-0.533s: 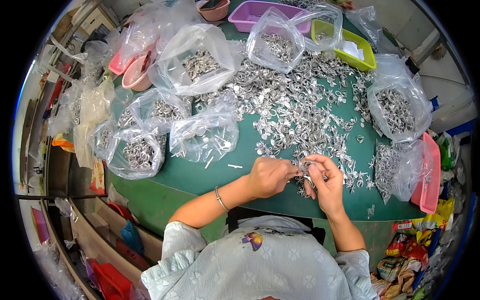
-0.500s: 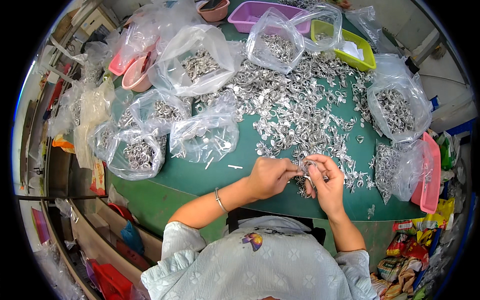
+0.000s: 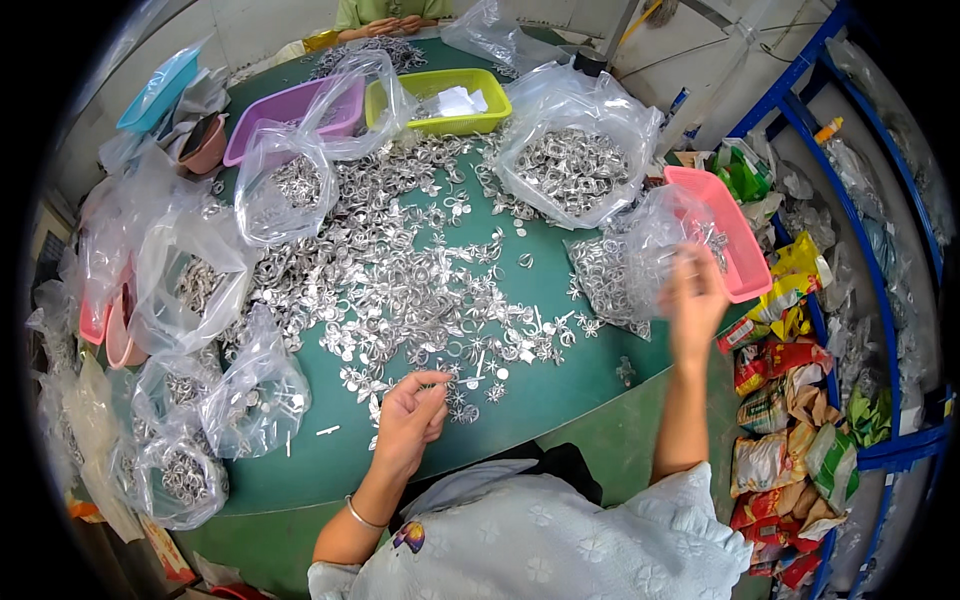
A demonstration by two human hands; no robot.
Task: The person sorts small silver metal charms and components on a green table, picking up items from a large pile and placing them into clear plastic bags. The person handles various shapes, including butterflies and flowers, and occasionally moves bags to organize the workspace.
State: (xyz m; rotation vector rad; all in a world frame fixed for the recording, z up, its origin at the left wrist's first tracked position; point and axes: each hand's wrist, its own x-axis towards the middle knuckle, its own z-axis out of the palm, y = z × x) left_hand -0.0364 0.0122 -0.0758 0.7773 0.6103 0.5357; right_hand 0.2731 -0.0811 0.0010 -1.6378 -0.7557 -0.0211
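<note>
My left hand [image 3: 412, 418] is curled with index finger and thumb together, just above the near edge of a spread of silvery metal ring-like pieces [image 3: 400, 280]. A thin pale strip [image 3: 470, 380] shows beside its fingertips; whether the fingers pinch it or something smaller cannot be made out. My right hand [image 3: 692, 300] is at the near side of a pink basket [image 3: 745, 245], beside a clear plastic bag [image 3: 612, 280] packed with similar metal pieces. Motion smears its fingers, so their grip is hidden. A few metal pieces show inside the pink basket.
Open plastic bags of metal pieces stand at the left [image 3: 185, 470] and back right [image 3: 575, 165]. A purple basket [image 3: 345, 110] and a yellow-green basket [image 3: 490, 90] sit at the back. Across the table are another person's hands [image 3: 385, 28]. A blue rack [image 3: 800, 110] stands right.
My hands have parted: the right moved from the pile to the pink basket, the left stayed near the pile's edge. The view has swung to the right.
</note>
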